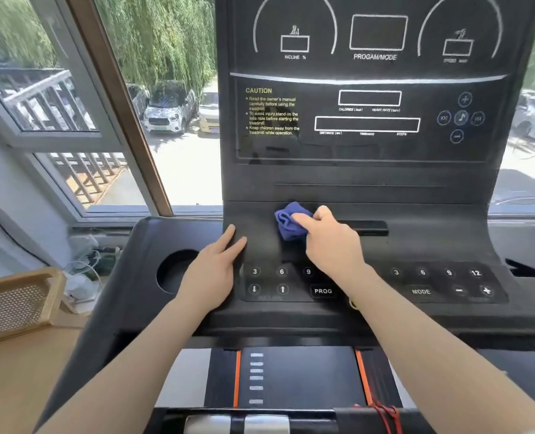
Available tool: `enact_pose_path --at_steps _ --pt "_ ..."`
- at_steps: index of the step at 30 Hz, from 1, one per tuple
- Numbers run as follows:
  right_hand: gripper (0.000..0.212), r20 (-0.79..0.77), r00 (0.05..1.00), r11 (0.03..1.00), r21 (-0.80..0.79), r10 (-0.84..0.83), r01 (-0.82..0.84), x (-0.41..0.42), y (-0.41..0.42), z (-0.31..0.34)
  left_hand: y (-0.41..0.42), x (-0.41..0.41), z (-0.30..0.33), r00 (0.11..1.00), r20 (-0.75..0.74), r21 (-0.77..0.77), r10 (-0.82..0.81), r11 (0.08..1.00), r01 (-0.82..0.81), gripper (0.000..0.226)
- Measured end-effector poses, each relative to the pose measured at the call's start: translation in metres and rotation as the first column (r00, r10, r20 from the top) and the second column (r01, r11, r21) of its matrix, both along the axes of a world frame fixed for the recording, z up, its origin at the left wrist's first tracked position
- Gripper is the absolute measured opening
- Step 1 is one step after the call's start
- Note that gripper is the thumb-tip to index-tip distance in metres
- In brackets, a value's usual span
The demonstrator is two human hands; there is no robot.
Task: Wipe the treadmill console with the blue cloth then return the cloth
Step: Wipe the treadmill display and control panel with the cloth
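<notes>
The black treadmill console [366,170] fills the middle of the head view, with its display panel above and a row of buttons below. A bunched blue cloth [288,222] lies against the console's lower ledge, just left of a long slot. My right hand [332,242] grips the cloth from the right, its fingers curled over it. My left hand [213,270] rests flat on the console to the left of the cloth, fingers straight, beside the button panel [372,281].
A round cup holder [174,270] sits in the console's left wing. A window [72,104] stands behind on the left, above a wicker box [16,303] and cables. The treadmill belt [297,377] with orange trim lies below my arms.
</notes>
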State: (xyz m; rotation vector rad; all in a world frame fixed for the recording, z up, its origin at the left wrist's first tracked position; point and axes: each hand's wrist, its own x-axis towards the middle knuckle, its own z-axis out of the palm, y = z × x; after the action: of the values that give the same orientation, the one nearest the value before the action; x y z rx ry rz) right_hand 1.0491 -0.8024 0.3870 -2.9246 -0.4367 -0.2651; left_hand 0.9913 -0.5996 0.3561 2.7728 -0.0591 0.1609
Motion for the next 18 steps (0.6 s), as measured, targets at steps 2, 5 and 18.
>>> enact_pose_path --at_steps 2,5,18 --pt "0.042 -0.006 0.993 0.992 0.042 -0.117 0.117 -0.003 0.003 -0.003 0.003 -0.001 -0.002 1.0 0.011 -0.016 -0.022 1.0 0.023 0.047" --pt "0.04 -0.082 0.995 0.996 0.065 -0.062 0.068 -0.025 0.029 -0.009 0.004 -0.001 -0.006 0.999 0.036 0.007 -0.037 0.999 0.036 0.047" --pt "0.044 -0.031 0.957 0.957 -0.033 -0.288 0.287 -0.02 0.01 -0.01 0.0 -0.003 -0.004 0.999 0.031 0.017 -0.017 1.0 0.017 0.054"
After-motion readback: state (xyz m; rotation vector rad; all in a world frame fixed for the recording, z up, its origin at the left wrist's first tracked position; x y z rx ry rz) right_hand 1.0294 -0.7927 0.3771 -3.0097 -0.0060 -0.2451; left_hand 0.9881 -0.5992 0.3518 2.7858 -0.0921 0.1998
